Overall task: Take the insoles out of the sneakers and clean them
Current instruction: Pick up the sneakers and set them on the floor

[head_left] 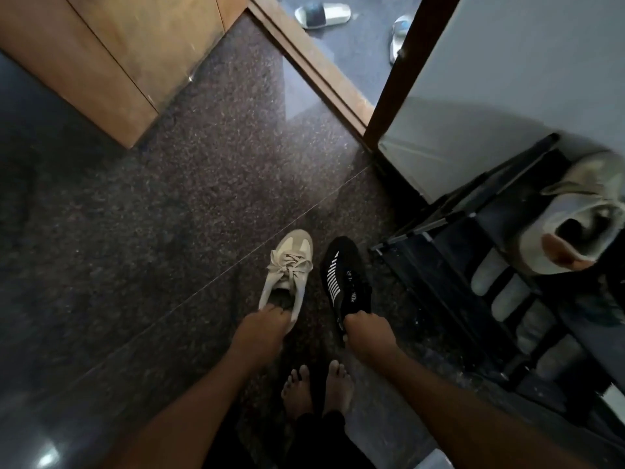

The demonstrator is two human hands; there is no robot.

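Left hand (262, 330): grip clenched on beige sneaker (287, 269) heel, toe toward 12 o'clock. Right hand (367, 333): grip grasping black sneaker (345, 275) heel likewise. Heel hold probably for carrying; insoles inside, unseen. Rack (456, 272) at 3 o'clock.

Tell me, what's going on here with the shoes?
A person stands barefoot on a dark speckled floor, holding one shoe in each hand. The left hand grips the beige sneaker at its heel opening, and the right hand grips the black sneaker by its heel. No insole has been pulled out yet, so the cleaning has not begun. A shoe rack stands to the right.
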